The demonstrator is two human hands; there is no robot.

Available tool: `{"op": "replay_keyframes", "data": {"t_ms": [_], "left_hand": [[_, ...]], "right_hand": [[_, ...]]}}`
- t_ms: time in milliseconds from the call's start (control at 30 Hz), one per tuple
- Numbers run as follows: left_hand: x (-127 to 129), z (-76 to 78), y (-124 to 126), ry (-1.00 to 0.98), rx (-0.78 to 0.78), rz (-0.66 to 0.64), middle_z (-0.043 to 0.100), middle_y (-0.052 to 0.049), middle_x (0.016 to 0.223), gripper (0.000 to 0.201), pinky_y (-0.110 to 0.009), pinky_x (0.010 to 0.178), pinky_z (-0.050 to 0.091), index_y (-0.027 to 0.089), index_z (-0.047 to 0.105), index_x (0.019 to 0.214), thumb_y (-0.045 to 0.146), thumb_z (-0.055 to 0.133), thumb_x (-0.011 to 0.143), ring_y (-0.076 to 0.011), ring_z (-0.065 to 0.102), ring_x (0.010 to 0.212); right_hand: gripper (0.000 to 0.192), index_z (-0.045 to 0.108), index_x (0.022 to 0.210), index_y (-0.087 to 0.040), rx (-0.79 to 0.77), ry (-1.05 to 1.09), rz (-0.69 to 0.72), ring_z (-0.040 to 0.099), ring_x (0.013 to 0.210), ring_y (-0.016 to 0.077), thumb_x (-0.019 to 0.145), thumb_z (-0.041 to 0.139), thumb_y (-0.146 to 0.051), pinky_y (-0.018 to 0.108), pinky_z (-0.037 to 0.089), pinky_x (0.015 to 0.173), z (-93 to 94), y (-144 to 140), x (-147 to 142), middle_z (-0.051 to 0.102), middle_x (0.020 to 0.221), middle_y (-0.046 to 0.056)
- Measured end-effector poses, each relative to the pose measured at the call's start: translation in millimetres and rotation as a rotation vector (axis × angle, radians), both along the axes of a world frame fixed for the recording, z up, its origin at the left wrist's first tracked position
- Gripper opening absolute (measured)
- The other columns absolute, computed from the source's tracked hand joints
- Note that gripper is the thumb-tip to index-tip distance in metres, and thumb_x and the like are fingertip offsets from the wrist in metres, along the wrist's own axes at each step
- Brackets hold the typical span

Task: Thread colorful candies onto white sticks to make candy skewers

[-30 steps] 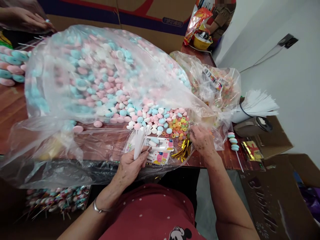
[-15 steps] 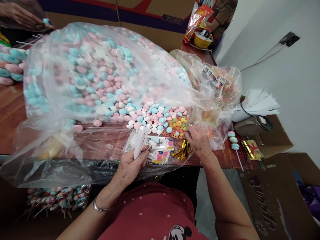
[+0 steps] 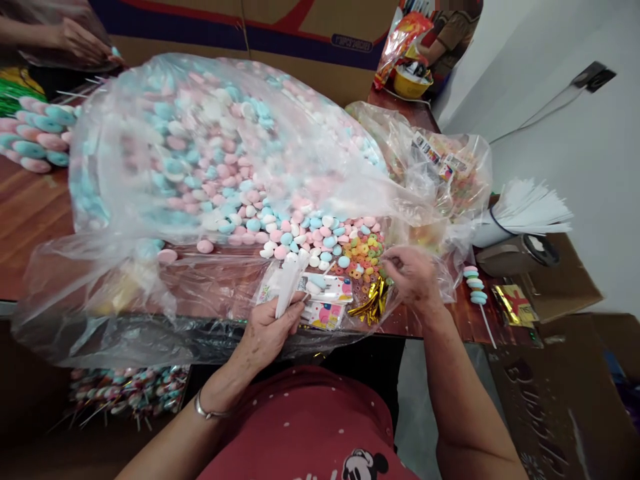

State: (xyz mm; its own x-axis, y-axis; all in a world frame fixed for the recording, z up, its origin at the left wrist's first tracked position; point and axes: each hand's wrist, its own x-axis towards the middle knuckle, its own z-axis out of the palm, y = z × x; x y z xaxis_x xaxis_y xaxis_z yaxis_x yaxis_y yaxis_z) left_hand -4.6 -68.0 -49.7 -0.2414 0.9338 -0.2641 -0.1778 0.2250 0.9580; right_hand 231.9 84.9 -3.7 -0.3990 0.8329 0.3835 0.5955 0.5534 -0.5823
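My left hand [image 3: 273, 327] is closed around a bundle of flat white sticks [image 3: 291, 283] that point up and away from me. Close by its fingertips are a white and a pale blue candy [image 3: 316, 284], above printed plastic wrappers [image 3: 325, 313]. My right hand [image 3: 413, 275] has its fingers curled and pinched at the right edge of a heap of small coloured candy rings [image 3: 364, 257]. Anything between those fingers is too small to make out. Gold foil twist ties [image 3: 371, 300] lie just below the rings. Pink, white and blue candies [image 3: 300, 237] spill from a big clear bag [image 3: 200, 140].
At right stand a holder of white sticks [image 3: 530, 207], a lidded cup [image 3: 515, 255] and a finished candy skewer [image 3: 476, 287]. Another person's hand [image 3: 85, 43] works at upper left beside stacked candy skewers [image 3: 37, 137]. Cardboard boxes [image 3: 545, 400] stand lower right.
My right hand has drawn slightly back to the right from the candy rings, its fingers curling in. My left hand keeps its grip on the sticks. The whole view has shifted a little.
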Motion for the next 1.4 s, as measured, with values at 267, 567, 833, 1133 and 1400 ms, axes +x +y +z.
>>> {"op": "replay_keyframes", "data": {"t_ms": [267,567,833,1133,1400], "left_hand": [[-3,2.8,2,0.115,0.076,-0.128,0.046,0.005,0.049,0.039,-0.023,0.048,0.030,0.008,0.074,0.101,0.038,0.061,0.081,-0.0084,0.038,0.047],[-2,-5.6,3,0.117,0.066,-0.110,0.047,0.004,0.049,0.039,-0.024,0.050,0.032,0.011,0.075,0.105,0.041,0.060,0.084,-0.0101,0.040,0.048],[-4,1.0,1,0.122,0.094,-0.136,0.046,0.004,0.049,0.037,-0.023,0.050,0.032,0.012,0.075,0.104,0.038,0.060,0.083,-0.0098,0.039,0.048],[-2,3.0,-1,0.077,0.076,-0.104,0.048,0.004,0.050,0.033,-0.023,0.049,0.032,0.011,0.076,0.097,0.038,0.064,0.081,-0.0089,0.039,0.048],[6,-1.4,0,-0.085,0.052,0.111,0.048,0.005,0.047,0.039,-0.022,0.044,0.029,0.011,0.075,0.098,0.042,0.070,0.075,-0.0075,0.037,0.044]], "right_hand": [[0.012,0.065,0.069,-0.019,-0.889,1.004,-0.054,0.063,0.060,0.0103,0.062,0.075,-0.022,0.024,0.053,0.058,-5.3,-36,-67,0.072,0.072,0.000],[0.009,0.069,0.077,-0.021,-0.667,0.846,-0.011,0.064,0.063,0.0123,0.070,0.072,-0.025,0.027,0.055,0.062,-15.3,-43,-78,0.072,0.076,0.000],[0.017,0.070,0.100,-0.025,-0.328,0.494,0.135,0.069,0.076,0.0150,0.087,0.060,-0.029,0.031,0.057,0.074,-22.5,-50,-66,0.074,0.086,0.001],[0.023,0.070,0.107,-0.026,-0.345,0.308,0.343,0.069,0.077,0.0139,0.089,0.056,-0.030,0.027,0.056,0.074,-7.9,-47,-62,0.075,0.086,-0.001],[0.018,0.065,0.088,-0.020,-0.022,-0.374,0.050,0.063,0.086,0.0240,0.091,0.049,-0.026,0.034,0.047,0.076,-6.2,-12,-95,0.072,0.091,0.010]]}}
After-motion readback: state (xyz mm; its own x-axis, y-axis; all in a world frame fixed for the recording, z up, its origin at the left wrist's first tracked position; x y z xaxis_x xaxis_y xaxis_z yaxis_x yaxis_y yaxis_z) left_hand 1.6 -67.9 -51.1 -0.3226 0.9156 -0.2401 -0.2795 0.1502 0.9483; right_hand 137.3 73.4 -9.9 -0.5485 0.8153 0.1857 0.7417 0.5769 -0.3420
